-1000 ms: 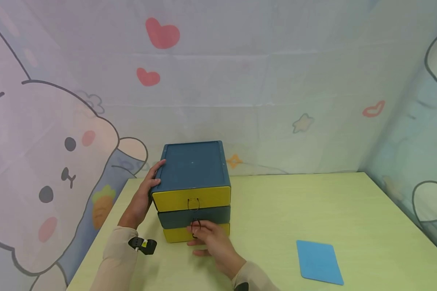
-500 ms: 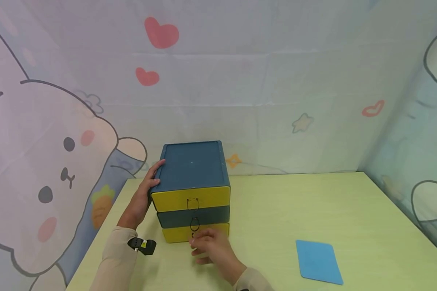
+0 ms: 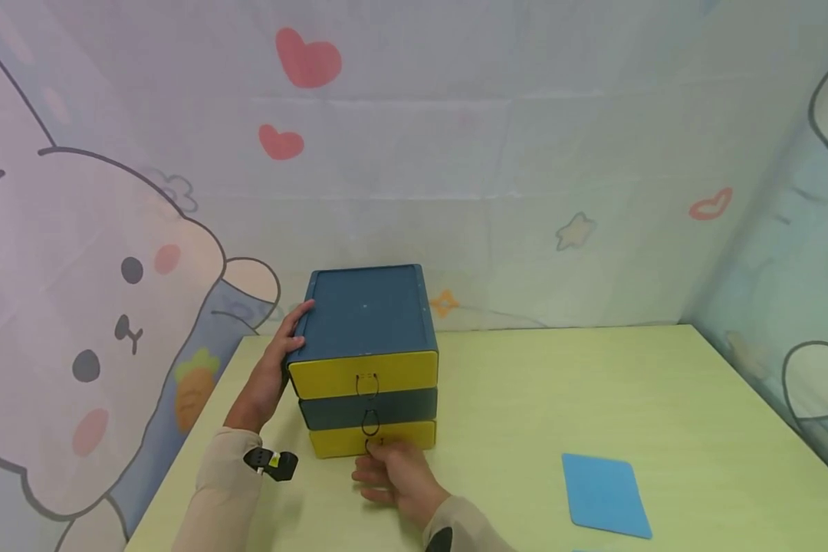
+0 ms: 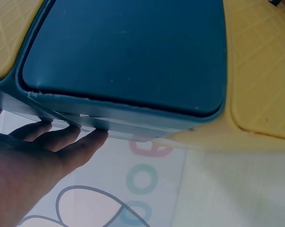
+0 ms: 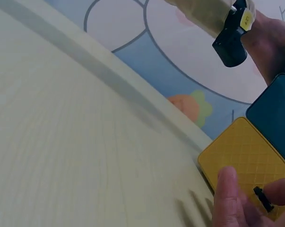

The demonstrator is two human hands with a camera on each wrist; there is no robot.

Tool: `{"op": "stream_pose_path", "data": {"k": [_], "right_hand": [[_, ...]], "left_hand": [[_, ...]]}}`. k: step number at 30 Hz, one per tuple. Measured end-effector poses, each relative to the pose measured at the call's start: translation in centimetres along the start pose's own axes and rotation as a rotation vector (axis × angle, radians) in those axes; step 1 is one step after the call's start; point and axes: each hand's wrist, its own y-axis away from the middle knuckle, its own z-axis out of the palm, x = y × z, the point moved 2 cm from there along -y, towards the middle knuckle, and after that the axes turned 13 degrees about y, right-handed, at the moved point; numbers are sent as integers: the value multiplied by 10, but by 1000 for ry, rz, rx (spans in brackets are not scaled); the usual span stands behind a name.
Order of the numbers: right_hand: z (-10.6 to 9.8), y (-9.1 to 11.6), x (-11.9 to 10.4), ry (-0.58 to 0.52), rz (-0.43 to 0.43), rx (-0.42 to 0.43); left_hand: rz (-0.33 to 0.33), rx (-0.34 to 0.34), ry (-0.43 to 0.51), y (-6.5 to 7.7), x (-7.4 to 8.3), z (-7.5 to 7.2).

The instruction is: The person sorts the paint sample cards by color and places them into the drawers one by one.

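A stacked drawer unit (image 3: 366, 314) stands on the table, with a yellow top drawer (image 3: 331, 380), a dark teal middle drawer (image 3: 407, 408) and a yellow bottom drawer (image 3: 331, 443). A thin black loop hangs on each drawer front. My left hand (image 3: 267, 377) rests against the unit's left side, fingertips along its top edge; in the left wrist view its fingers (image 4: 85, 146) lie straight along that side. My right hand (image 3: 402, 474) is at the bottom drawer, fingertips right at its black loop (image 5: 263, 199). In the right wrist view, thumb and finger stand apart around the loop.
A flat light-blue card (image 3: 606, 494) lies on the pale yellow-green table (image 3: 559, 399) to the right. Behind hangs a cloth backdrop (image 3: 483, 153) printed with a rabbit and hearts. A small black camera (image 3: 273, 463) sits on the left wrist.
My right hand has moved down from the middle drawer's loop to the bottom drawer's loop. The left hand stays on the unit's side, and the drawers have not moved.
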Motion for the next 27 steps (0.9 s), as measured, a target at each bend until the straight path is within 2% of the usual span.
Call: {"op": "stream_pose_path", "data": {"k": [6,17,27], "right_hand": [[-4,1,1,35,-25,16],[-5,20,11,64,-29,-2],[-1,61,33,112,42,-37]], "left_hand": [[12,-17,2,0,1,4],[-1,-18,4,1,-3,4],[-14,-16,-23,1,0,0]]}}
